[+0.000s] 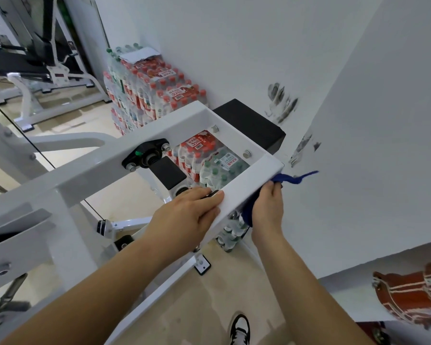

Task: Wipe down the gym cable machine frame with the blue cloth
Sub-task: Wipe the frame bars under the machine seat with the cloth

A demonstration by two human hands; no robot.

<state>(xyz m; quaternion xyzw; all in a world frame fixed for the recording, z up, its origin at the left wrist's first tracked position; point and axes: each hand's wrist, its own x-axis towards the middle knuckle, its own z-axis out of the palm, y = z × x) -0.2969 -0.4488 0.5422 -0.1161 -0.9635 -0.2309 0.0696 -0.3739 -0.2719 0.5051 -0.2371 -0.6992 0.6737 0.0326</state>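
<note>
The white cable machine frame [90, 170] runs from the lower left to a rectangular top bracket at the centre. My left hand [187, 215] rests flat on the bracket's near white bar [249, 180], fingers laid over its edge. My right hand [269, 210] is closed on the blue cloth [288, 179], pressed against the outer side of that bar at its right corner. One tail of the cloth sticks out toward the white wall. Part of the cloth hangs below my palm.
Stacked packs of bottled water [147, 95] stand against the wall behind and under the frame. A black box [251, 125] sits beyond the bracket. The scuffed white wall [358, 120] is close on the right. More gym equipment [42, 58] fills the far left.
</note>
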